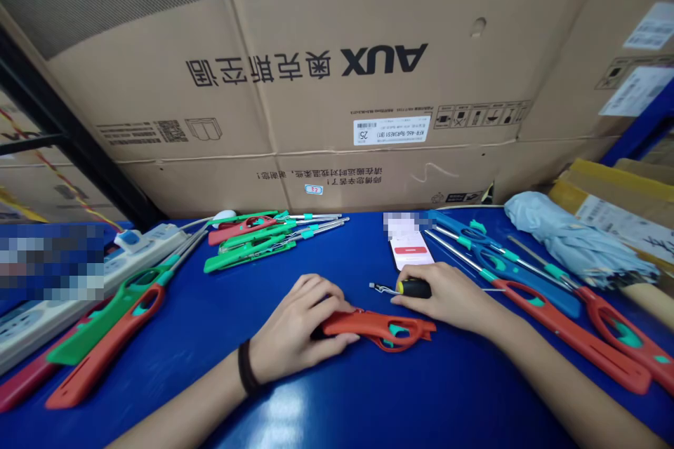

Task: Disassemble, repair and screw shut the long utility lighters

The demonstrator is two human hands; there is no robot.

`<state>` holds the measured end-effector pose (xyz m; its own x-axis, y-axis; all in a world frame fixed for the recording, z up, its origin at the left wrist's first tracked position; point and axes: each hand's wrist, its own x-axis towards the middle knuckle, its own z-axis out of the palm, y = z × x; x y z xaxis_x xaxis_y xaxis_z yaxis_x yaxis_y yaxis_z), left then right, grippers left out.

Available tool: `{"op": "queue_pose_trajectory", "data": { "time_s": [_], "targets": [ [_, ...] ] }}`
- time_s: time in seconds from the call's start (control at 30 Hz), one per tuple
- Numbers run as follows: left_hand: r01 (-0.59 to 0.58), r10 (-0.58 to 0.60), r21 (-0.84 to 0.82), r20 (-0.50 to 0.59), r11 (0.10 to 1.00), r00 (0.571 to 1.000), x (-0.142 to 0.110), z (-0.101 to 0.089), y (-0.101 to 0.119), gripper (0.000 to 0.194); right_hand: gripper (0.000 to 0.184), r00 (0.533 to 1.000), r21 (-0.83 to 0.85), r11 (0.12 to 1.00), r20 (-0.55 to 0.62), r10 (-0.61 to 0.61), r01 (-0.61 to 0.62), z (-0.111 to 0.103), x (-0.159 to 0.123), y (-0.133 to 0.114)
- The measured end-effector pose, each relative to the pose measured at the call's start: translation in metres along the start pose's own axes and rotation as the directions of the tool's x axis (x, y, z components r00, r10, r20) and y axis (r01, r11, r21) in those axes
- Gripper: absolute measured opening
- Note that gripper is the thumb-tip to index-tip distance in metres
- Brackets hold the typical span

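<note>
Lighter body point(379, 330), light stiff plastic, lies wrapped at one end by the left hand point(300, 328); the right hand point(441, 295) pinches a screwdriver point(414, 287).

- The orange-red utility lighter point(376, 328) lay on the blue counter point(158, 382).
- The left grip point(300, 326) clasped the lighter's left end.
- The right grip point(442, 295) held a black-and-yellow screwdriver point(413, 287) just beyond the lighter.
- A phone point(408, 242) lay farther beyond the lighter.
- Green lighters point(253, 242) lay beyond it, leftward.

The blue table point(179, 372) carries a red lighter point(379, 328) at six — green lighters point(253, 242) at eleven, red and blue lighters point(547, 316) at three — a phone point(408, 242) at twelve, a power strip point(142, 259) at nine, an umbrella point(573, 242) at two.
</note>
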<state>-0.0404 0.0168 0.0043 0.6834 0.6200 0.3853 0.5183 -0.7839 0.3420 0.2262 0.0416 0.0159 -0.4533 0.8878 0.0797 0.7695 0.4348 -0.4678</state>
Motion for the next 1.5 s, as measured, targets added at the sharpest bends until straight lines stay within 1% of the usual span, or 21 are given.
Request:
{"op": "queue_pose_trajectory", "data": {
  "time_s": [0.07, 0.17, 0.23, 0.3, 0.37, 0.5, 0.6, 0.67, 0.73, 0.8, 0.87, 0.93, 0.97, 1.0, 1.07, 1.13, 1.2, 1.23, 1.3, 1.4, 1.5],
  "targets": [
    [-0.025, 0.026, 0.034, -0.033, 0.999, 0.999, -0.001, 0.0, -0.003, 0.009, 0.016, 1.0, 0.012, 1.0, 0.007, -0.017, 0.017, 0.001, 0.0, 0.001],
    [-0.023, 0.03, 0.07, -0.11, 0.997, 0.994, -0.003, -0.003, -0.011, 0.015, 0.013, 1.0, 0.046, 0.999, 0.013, -0.011, 0.011, 0.0, 0.0, 0.004],
    [0.059, -0.043, 0.085, -0.181, 0.995, 0.983, -0.003, -0.005, -0.017, 0.02, 0.011, 1.0, 0.045, 0.999, 0.008, -0.007, 0.006, 0.0, 0.0, 0.005],
    [0.185, -0.155, 0.109, -0.238, 0.977, 0.959, -0.003, -0.008, -0.024, 0.025, 0.009, 1.0, 0.046, 0.999, -0.004, -0.014, 0.014, -0.001, 0.0, 0.004],
    [0.283, -0.241, 0.141, -0.255, 0.949, 0.936, -0.003, -0.01, -0.032, 0.026, 0.006, 1.0, 0.053, 0.998, -0.005, -0.014, 0.014, -0.002, -0.001, 0.002],
    [0.368, -0.326, 0.174, -0.229, 0.914, 0.917, -0.003, -0.009, -0.043, 0.029, 0.004, 1.0, -0.004, 1.0, -0.006, 0.007, -0.007, -0.003, -0.003, -0.002],
    [0.407, -0.36, 0.18, -0.242, 0.896, 0.901, -0.003, -0.008, -0.043, 0.021, 0.005, 1.0, -0.066, 0.998, -0.03, 0.001, -0.003, -0.003, -0.005, -0.005],
    [0.384, -0.336, 0.172, -0.251, 0.907, 0.908, -0.003, -0.009, -0.039, 0.017, 0.006, 0.999, -0.077, 0.997, -0.042, -0.01, 0.007, -0.003, -0.006, -0.005],
    [0.291, -0.256, 0.155, -0.212, 0.944, 0.943, -0.003, -0.01, -0.031, 0.015, 0.007, 0.998, -0.058, 0.998, -0.057, -0.032, 0.029, -0.004, -0.006, -0.005],
    [0.159, -0.148, 0.119, -0.103, 0.98, 0.984, -0.002, -0.01, -0.023, 0.015, 0.012, 0.994, -0.033, 0.998, -0.086, -0.065, 0.062, -0.004, -0.006, -0.005],
    [0.074, -0.075, 0.065, 0.014, 0.995, 0.997, -0.001, -0.01, -0.016, 0.017, 0.013, 0.988, -0.016, 0.995, -0.115, -0.102, 0.101, -0.005, -0.007, -0.008],
    [0.054, -0.055, 0.011, 0.084, 0.998, 0.995, 0.0, -0.009, -0.012, 0.019, 0.008, 0.983, 0.008, 0.989, -0.114, -0.146, 0.148, -0.006, -0.009, -0.014],
    [0.06, -0.058, -0.011, 0.097, 0.998, 0.994, 0.0, -0.009, -0.011, 0.019, 0.008, 0.981, 0.028, 0.984, -0.094, -0.17, 0.174, -0.005, -0.011, -0.018],
    [0.068, -0.065, -0.031, 0.102, 0.997, 0.993, 0.0, -0.008, -0.01, 0.018, 0.012, 0.978, 0.056, 0.978, -0.066, -0.197, 0.2, -0.005, -0.012, -0.022],
    [0.088, -0.081, -0.06, 0.103, 0.994, 0.991, 0.0, -0.008, -0.01, 0.017, 0.023, 0.974, 0.105, 0.97, 0.04, -0.223, 0.218, -0.002, -0.015, -0.03],
    [0.096, -0.088, -0.08, 0.09, 0.992, 0.992, 0.0, -0.009, -0.011, 0.018, 0.037, 0.971, 0.122, 0.973, 0.115, -0.209, 0.195, 0.002, -0.016, -0.035],
    [0.071, -0.065, -0.093, 0.069, 0.993, 0.996, -0.001, -0.01, -0.013, 0.018, 0.048, 0.971, 0.118, 0.98, 0.157, -0.18, 0.162, 0.005, -0.017, -0.036],
    [0.045, -0.04, -0.096, 0.057, 0.994, 0.998, -0.002, -0.01, -0.014, 0.019, 0.049, 0.971, 0.112, 0.982, 0.169, -0.168, 0.15, 0.005, -0.017, -0.035],
    [-0.017, 0.02, -0.079, 0.036, 0.997, 0.999, -0.003, -0.011, -0.017, 0.022, 0.046, 0.971, 0.098, 0.986, 0.187, -0.152, 0.136, 0.006, -0.016, -0.033],
    [-0.091, 0.091, 0.0, 0.016, 0.996, 0.996, -0.005, -0.01, -0.018, 0.023, 0.043, 0.972, 0.084, 0.988, 0.185, -0.143, 0.129, 0.005, -0.016, -0.031],
    [-0.122, 0.123, 0.082, -0.007, 0.989, 0.992, -0.007, -0.008, -0.018, 0.019, 0.045, 0.975, 0.084, 0.989, 0.173, -0.137, 0.124, 0.005, -0.016, -0.031]
  ]
}}
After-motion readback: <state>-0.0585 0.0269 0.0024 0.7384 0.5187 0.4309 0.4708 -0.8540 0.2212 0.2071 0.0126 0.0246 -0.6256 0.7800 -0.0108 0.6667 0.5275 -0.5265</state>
